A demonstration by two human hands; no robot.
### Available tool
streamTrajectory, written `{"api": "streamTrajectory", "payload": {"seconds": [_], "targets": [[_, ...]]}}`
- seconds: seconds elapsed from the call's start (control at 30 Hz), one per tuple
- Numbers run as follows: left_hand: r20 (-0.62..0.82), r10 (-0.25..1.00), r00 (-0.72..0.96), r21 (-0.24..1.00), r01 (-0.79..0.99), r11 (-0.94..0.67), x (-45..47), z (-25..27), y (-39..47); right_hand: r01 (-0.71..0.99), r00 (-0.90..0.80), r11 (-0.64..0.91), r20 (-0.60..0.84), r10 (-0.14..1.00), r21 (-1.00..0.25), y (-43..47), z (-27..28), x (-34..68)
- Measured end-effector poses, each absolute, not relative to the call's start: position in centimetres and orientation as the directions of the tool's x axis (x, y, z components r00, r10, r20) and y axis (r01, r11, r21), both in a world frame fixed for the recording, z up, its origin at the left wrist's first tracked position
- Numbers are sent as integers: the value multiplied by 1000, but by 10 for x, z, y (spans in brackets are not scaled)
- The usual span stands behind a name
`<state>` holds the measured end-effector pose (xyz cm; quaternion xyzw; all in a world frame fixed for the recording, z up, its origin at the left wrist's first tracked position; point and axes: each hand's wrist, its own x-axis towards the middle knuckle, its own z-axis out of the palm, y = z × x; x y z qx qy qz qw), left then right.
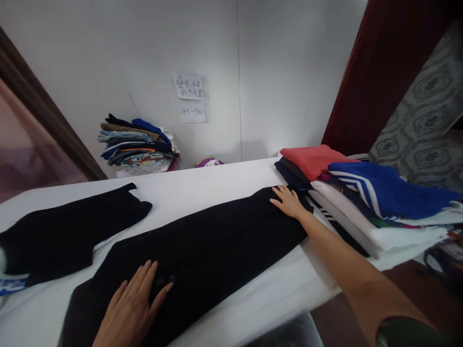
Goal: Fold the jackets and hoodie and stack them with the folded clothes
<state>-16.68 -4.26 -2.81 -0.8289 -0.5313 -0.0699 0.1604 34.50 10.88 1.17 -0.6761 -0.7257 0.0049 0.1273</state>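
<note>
A long black garment (213, 241) lies stretched out flat and folded lengthwise across the white-covered table (202, 190). My left hand (135, 301) rests palm down on its near left end, fingers extended, beside a small button-like detail. At the garment's far right end lies my right hand (289, 201), flat with the fingers spread. Neither hand grips anything. A second black garment (72, 231) is laid on the table to the left, its left edge partly out of view.
Folded clothes (139, 144) are stacked at the back left. On the right are a red folded garment (314, 159), a blue one with white stripes (394, 190) and white ones (361, 226). Paper signs (193, 86) hang on the wall. A plastic container (296, 332) stands below the table's front edge.
</note>
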Motion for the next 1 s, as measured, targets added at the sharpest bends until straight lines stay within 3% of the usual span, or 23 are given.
{"api": "streamTrajectory", "payload": {"seconds": [0.1,0.33,0.43,0.5,0.63,0.73,0.87,1.0], "targets": [[292,874,389,-152,921,-359,-162,-23,-46,984,-41,35,-32,999,-172,117,3,341],[293,869,398,-125,917,-378,-165,-28,-39,988,-40,35,-30,999,-153,116,4,343],[282,920,272,-96,962,-255,-153,-21,-37,991,18,-26,-65,998,-134,112,13,334],[291,942,164,-49,986,-156,-142,-14,-38,992,19,-20,-10,1000,-121,108,21,317],[255,962,99,6,995,-104,-126,-3,-44,933,-272,312,217,938,-179,89,45,256],[223,971,83,25,996,-91,-123,2,-49,813,-479,542,285,830,-213,72,59,204],[204,976,74,64,994,-89,-122,5,-51,725,-638,658,163,753,-204,62,45,155],[208,975,74,134,986,-104,-122,9,-56,734,-658,660,72,750,-162,65,10,142]]}}
